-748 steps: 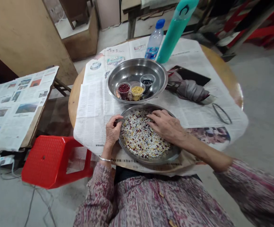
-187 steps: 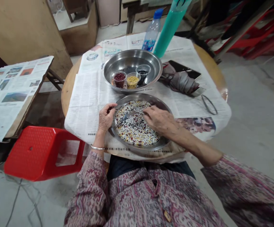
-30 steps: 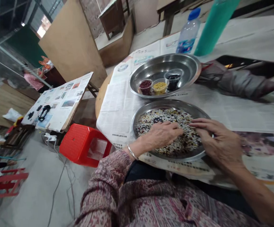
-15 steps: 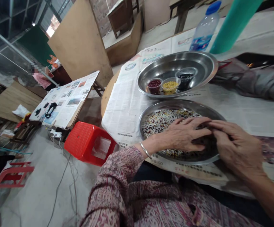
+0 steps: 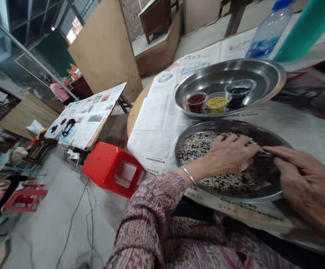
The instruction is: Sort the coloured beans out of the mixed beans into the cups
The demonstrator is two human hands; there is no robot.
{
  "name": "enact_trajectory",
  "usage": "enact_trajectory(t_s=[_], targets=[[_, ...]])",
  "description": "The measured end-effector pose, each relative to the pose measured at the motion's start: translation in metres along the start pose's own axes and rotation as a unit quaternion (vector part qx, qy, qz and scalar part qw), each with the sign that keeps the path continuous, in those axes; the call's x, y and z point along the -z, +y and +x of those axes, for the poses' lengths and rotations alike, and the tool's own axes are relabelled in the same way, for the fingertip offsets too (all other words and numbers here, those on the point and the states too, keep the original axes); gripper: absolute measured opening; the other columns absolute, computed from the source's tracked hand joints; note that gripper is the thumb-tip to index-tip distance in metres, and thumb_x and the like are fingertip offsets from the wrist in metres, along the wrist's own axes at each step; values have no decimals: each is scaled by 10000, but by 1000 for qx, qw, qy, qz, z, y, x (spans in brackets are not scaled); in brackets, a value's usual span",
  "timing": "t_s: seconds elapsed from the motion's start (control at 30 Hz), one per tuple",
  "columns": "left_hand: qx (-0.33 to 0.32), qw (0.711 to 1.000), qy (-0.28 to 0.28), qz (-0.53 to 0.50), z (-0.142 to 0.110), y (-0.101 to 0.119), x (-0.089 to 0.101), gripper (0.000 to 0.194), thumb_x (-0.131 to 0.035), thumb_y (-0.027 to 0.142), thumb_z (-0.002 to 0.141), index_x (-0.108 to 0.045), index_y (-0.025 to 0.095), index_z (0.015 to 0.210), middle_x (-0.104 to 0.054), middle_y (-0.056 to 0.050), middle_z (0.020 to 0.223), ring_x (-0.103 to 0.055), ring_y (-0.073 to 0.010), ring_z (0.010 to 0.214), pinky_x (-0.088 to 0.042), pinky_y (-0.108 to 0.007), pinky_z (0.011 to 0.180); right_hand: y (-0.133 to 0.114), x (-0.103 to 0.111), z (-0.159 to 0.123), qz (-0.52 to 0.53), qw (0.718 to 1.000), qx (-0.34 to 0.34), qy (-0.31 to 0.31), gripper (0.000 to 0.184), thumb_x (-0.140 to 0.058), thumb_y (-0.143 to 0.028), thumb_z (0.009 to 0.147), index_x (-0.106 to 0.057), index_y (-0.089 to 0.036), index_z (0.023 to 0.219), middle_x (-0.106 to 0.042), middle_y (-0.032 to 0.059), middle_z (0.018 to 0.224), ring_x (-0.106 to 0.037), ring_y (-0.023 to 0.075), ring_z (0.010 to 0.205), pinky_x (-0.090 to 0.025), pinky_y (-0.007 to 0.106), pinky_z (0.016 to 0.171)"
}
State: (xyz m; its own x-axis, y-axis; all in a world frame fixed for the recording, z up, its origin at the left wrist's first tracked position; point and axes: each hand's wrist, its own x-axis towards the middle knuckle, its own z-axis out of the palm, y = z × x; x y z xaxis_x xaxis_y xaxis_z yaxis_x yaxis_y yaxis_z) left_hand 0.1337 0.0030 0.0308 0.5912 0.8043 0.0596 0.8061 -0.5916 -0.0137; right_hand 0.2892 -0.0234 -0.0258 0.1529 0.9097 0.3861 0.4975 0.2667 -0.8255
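Since both your hands are over it, I'll work everything out from the round steel tray, which holds a mix of rice and beans spread across its floor. Your left hand lies palm down on the mix, fingers loosely spread, not clenched, with a metal bangle on the wrist. Your right hand sits over the tray's right side, cut off by the frame edge, and its fingertips reach in over a darker patch. They're a bit curved, but honestly I can't tell if they're pinching anything.

Room-wise, the tray's far rim sits just short of a steel basin, so there's very little gap on that side. The basin holds three small cups: red beans, yellow grains and black seeds. Behind the basin stand a plastic water bottle and a teal flask, and a folded grey umbrella lies past the tray's far right. To the tray's left there's a wide stretch of newspaper, running out to the wooden table edge. Your patterned sleeve is right by the near rim. Further left, off the table, are a red plastic stool and a newspaper-covered board.
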Motion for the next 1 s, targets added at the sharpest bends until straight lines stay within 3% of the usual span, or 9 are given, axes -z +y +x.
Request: enact_trajectory(t_s=[0.17, 0.3, 0.4, 0.5, 0.63, 0.73, 0.87, 1.0], targets=[[101, 994, -22, 41, -21, -20, 15, 295, -410, 186, 1014, -675, 133, 1134, -651, -124, 1189, -576, -262, 1128, -464, -385, 910, -2, -2, 0, -13, 1000, -6, -2, 443, -471, -479, 832, -783, -200, 978, -785, 142, 1089, -745, 347, 1045, -575, 525, 967], [156, 986, -50, 40, -53, -24, 34, 295, -467, 355, 1039, -636, 151, 1168, -584, -139, 1290, -541, -282, 1194, -507, -362, 887, 1, -1, -1, -5, 1000, -20, -20, 446, -476, -501, 825, -774, -212, 988, -774, 147, 1138, -728, 361, 1097, -558, 544, 998], [171, 981, -87, -7, -77, -20, 47, 516, -613, 571, 950, -576, 156, 1253, -554, -161, 1308, -573, -311, 1153, -552, -384, 842, 6, 0, -1, 0, 1000, -17, -18, 414, -469, -504, 824, -758, -246, 967, -772, 138, 1130, -720, 367, 1104, -546, 569, 1005], [153, 977, -136, -61, -88, -17, 48, 628, -745, 543, 870, -539, 134, 1299, -567, -178, 1283, -637, -312, 1076, -578, -405, 821, 10, -1, -1, 5, 1000, -4, -27, 329, -502, -457, 838, -752, -282, 959, -772, 103, 1136, -719, 343, 1110, -547, 550, 1010], [108, 972, -141, -157, -80, -13, 29, 342, -662, 259, 945, -572, 155, 1259, -645, -125, 1228, -673, -257, 1084, -582, -391, 911, 7, -3, 0, 25, 1000, 11, 5, 264, -546, -388, 832, -762, -265, 921, -785, 83, 1062, -744, 291, 1017, -575, 479, 967], [60, 971, -95, -213, -63, -9, 12, 314, -540, 115, 949, -585, 169, 1256, -689, -86, 1210, -646, -219, 1173, -550, -384, 1021, 3, -4, 1, 39, 999, 6, 7, 268, -537, -358, 865, -758, -226, 939, -780, 97, 1073, -730, 267, 1048, -549, 458, 1015], [38, 975, -34, -214, -34, -5, 6, 333, -487, 112, 969, -584, 187, 1279, -671, -68, 1243, -607, -195, 1222, -499, -392, 1103, 0, -4, 3, 63, 998, -4, -12, 277, -507, -332, 907, -746, -209, 974, -765, 116, 1129, -706, 237, 1090, -517, 443, 1053], [131, 984, 16, -122, -12, -5, 7, 355, -578, 286, 989, -578, 192, 1332, -571, -107, 1392, -539, -261, 1286, -502, -425, 1074, -1, -2, 1, 72, 997, -7, -14, 281, -503, -337, 909, -745, -211, 977, -758, 110, 1139, -695, 237, 1101, -508, 451, 1067]])
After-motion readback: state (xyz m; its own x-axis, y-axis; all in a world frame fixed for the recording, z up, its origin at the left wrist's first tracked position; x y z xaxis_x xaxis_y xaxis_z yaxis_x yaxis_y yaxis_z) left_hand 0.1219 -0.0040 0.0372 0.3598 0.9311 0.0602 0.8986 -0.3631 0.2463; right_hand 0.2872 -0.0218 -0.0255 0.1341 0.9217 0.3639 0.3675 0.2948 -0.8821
